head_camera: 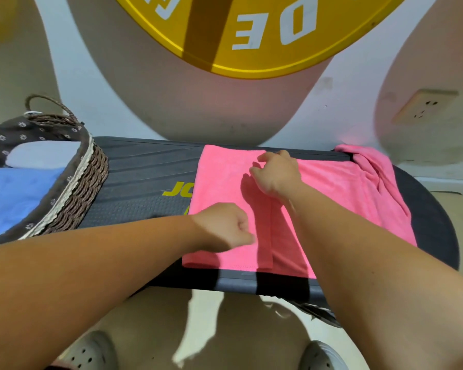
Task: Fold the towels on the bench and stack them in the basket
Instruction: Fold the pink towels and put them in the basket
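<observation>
A pink towel [219,180] lies spread across the black bench [142,182], partly folded, with a fold edge running front to back through its middle. Its right end is bunched at the bench's far right corner. My left hand [226,227] rests on the towel's near part with fingers curled, at the fold edge; whether it pinches the cloth I cannot tell. My right hand [275,172] sits on the towel's far part, fingers bent down onto the cloth. A woven basket [88,180] stands at the bench's left end, holding a folded blue towel [16,196] and a pale grey one [43,154].
A yellow round sign [251,30] hangs on the wall above the bench. A wall socket [422,105] is at the right. My shoes [91,353] show on the floor below the bench's front edge.
</observation>
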